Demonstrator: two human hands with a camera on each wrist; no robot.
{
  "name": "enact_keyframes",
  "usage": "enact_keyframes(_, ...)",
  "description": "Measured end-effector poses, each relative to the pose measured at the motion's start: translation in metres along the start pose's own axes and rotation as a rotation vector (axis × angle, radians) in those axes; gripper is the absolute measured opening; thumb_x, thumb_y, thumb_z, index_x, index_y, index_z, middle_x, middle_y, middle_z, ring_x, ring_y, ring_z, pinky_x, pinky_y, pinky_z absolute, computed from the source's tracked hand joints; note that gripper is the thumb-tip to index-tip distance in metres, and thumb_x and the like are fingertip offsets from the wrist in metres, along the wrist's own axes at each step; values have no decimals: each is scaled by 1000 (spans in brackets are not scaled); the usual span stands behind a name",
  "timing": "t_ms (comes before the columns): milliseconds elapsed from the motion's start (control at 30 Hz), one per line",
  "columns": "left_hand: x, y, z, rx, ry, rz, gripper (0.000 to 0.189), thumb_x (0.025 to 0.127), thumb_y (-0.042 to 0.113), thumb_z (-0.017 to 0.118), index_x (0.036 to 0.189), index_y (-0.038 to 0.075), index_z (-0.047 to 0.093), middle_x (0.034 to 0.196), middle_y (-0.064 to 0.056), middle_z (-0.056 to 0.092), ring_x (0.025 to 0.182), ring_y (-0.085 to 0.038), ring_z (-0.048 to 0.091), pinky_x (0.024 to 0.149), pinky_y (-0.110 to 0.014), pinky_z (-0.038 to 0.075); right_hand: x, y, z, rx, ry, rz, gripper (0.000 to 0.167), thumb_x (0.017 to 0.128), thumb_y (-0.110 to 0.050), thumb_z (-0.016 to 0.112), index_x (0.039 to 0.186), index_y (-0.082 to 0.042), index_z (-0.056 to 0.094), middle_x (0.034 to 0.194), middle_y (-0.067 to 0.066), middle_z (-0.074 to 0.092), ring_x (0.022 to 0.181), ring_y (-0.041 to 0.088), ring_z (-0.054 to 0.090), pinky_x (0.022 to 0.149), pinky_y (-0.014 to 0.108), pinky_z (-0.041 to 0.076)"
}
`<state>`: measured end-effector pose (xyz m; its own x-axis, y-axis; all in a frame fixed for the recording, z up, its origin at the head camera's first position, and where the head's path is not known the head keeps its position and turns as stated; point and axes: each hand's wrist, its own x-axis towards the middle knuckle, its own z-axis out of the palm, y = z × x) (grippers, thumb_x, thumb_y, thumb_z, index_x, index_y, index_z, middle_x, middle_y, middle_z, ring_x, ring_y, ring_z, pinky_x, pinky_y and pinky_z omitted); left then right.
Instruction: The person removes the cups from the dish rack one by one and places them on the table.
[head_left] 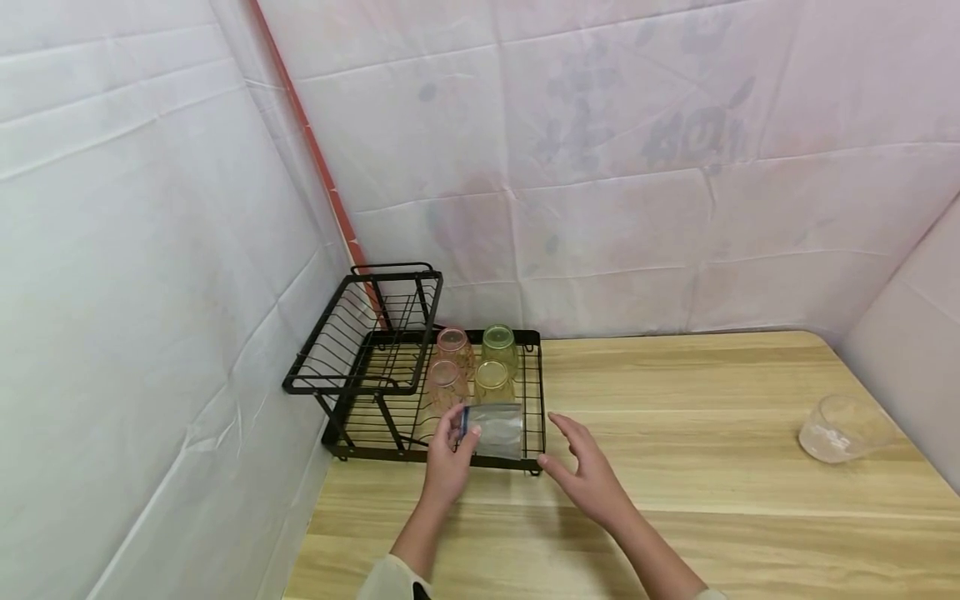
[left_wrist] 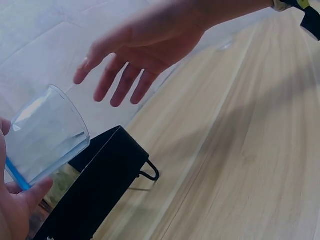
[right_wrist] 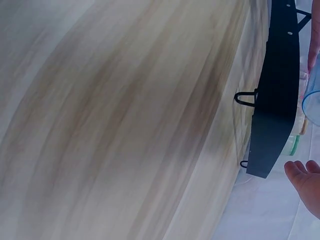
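My left hand [head_left: 448,467] grips a clear glass with a blue base [head_left: 497,427] by its base end. The glass lies on its side in the air, mouth toward the right, over the front of the black dish rack [head_left: 435,455]. In the left wrist view the same glass [left_wrist: 50,132] shows its blue band between fingers and thumb. My right hand [head_left: 585,475] holds nothing; its fingers are spread and relaxed, a short gap from the glass's mouth. Upside down on the rack stand a pink glass [head_left: 452,342], a green glass [head_left: 499,340], a pale pink glass [head_left: 446,379] and a yellow glass [head_left: 493,379].
An upper wire shelf [head_left: 360,385] rises over the rack's left side. Another clear glass [head_left: 832,433] lies tilted on the wooden table [head_left: 720,433] at the right. White sheeting [head_left: 600,208] hangs behind and along the left.
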<state>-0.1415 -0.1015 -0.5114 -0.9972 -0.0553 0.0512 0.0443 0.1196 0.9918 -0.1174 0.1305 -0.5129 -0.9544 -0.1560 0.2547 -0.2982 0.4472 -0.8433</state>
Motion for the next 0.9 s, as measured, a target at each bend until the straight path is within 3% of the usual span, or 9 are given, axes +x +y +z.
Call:
enact_keyframes(267, -4, 3, 4, -63, -38, -20, 49, 99, 17, 58, 145, 10, 44, 138, -20, 51, 128, -33, 53, 96, -27, 51, 5, -11, 8, 56, -21, 18, 69, 90, -29, 72, 149, -11, 41, 149, 19, 41, 130, 43, 46, 102, 59, 44)
enact_keyframes(500, -5, 2, 6, -82, -55, 0, 48, 100, 16, 56, 145, 5, 44, 140, -24, 51, 129, -36, 52, 91, -25, 53, 6, -14, 12, 71, -44, 43, 75, 89, -34, 72, 152, -15, 36, 151, 19, 38, 134, 42, 43, 103, 57, 43)
enact_keyframes(767, -5, 4, 5, -76, -76, -51, 45, 103, 21, 53, 145, 9, 46, 134, -20, 57, 100, -14, 60, 76, -22, 54, 6, -17, 13, 99, -58, 56, 76, 90, -36, 72, 153, -19, 33, 153, 17, 37, 135, 44, 41, 104, 59, 42)
enact_keyframes(900, -6, 4, 5, -108, -94, -48, 46, 103, 20, 50, 146, 4, 44, 137, -24, 54, 101, -14, 61, 76, -25, 56, 6, -20, 13, 121, -58, 69, 76, 90, -34, 72, 153, -17, 34, 152, 16, 39, 135, 42, 42, 104, 60, 41)
